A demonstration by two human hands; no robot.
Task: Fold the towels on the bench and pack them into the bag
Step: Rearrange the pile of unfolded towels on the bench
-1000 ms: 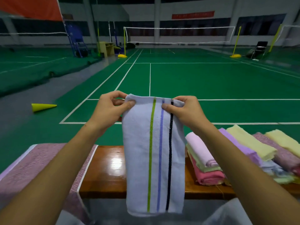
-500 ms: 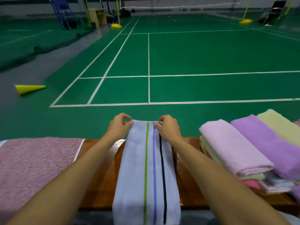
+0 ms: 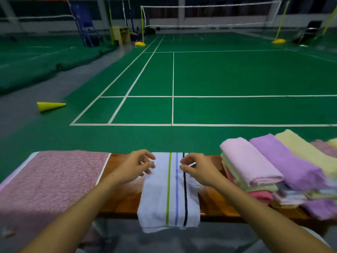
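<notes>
Head view: the striped white towel (image 3: 168, 190) lies across the wooden bench (image 3: 124, 199), its near end hanging over the edge. The left hand (image 3: 135, 168) and right hand (image 3: 197, 170) hover at its far corners, fingers loosely curled, pinching nothing. Folded towels (image 3: 269, 170) are stacked right; a pink towel (image 3: 49, 181) lies left.

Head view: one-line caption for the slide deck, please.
Both hands, left and right, hover open over a striped white towel laid across the wooden bench, beside a stack of folded towels.
</notes>
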